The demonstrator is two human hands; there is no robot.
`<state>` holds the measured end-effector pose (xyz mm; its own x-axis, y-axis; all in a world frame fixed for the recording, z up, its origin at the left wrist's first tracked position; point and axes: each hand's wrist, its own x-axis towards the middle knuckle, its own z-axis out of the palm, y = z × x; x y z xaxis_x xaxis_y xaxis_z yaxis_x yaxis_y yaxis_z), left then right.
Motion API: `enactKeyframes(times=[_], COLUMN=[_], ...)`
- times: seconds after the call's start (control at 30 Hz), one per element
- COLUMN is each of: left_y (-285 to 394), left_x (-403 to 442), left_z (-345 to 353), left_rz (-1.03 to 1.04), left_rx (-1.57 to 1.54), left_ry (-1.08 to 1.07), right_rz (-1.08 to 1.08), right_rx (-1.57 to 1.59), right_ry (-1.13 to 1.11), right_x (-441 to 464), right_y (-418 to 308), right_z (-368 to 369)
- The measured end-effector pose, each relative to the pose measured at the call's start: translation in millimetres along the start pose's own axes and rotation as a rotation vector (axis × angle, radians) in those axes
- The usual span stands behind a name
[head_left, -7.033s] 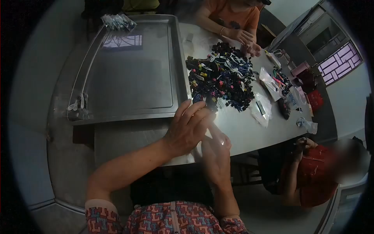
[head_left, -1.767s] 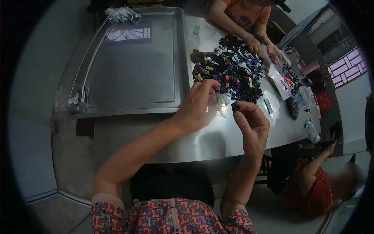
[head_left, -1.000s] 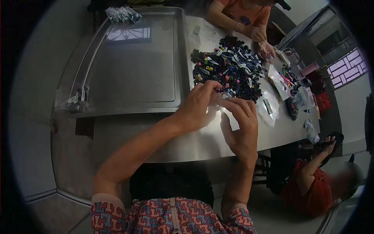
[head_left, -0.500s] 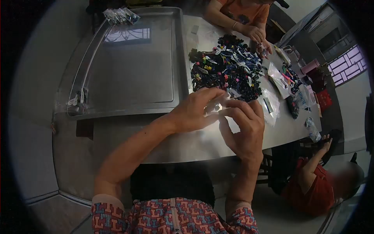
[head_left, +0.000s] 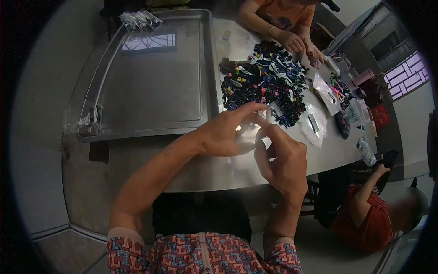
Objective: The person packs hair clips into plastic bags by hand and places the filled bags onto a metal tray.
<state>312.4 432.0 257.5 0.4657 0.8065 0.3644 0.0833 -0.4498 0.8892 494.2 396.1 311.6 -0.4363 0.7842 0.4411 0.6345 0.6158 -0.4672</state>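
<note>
My left hand [head_left: 226, 132] and my right hand [head_left: 285, 157] meet above the table's near edge, fingertips almost touching. Between thumbs and forefingers they pinch a small clear plastic piece [head_left: 272, 110], which looks like a little bag; the fingers hide much of it. Just beyond my fingertips lies a big heap of small hair clips [head_left: 262, 80], mostly dark, with white, pink and yellow ones among them. To the left of my hands is a large metal tray [head_left: 159, 86] with a raised rim.
Small filled clear bags [head_left: 139, 20] lie at the tray's far corner, and others [head_left: 91, 119] at its near left corner. A co-worker's hands [head_left: 303, 48] work across the table [head_left: 182, 166]. Plastic bags [head_left: 315, 125] lie at right. Another person in red [head_left: 365, 214] sits at lower right.
My right hand's fingers have bent inward and drawn closer to the left fingertips. The plastic piece has shifted slightly. Across the table, the co-worker's hands have moved a little.
</note>
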Motion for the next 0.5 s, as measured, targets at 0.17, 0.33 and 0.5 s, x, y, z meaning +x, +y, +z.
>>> enactKeyframes(times=[0.17,0.33,0.5], left_y=[0.7,-4.0,-4.0], left_x=[1.1,0.3,0.8], left_z=[-5.2,-3.0,-0.5], left_rz=[-0.073,-0.025,0.028], left_rx=[0.003,0.007,0.026], left_ry=[-0.061,-0.055,-0.017], right_rz=[0.018,0.035,-0.049], right_rx=[0.003,0.062,0.065], right_ry=[-0.077,-0.065,0.082], right_x=[1.8,3.0,3.6], right_y=[-9.2,-9.8,-4.5], right_z=[-7.1,-6.7,3.3])
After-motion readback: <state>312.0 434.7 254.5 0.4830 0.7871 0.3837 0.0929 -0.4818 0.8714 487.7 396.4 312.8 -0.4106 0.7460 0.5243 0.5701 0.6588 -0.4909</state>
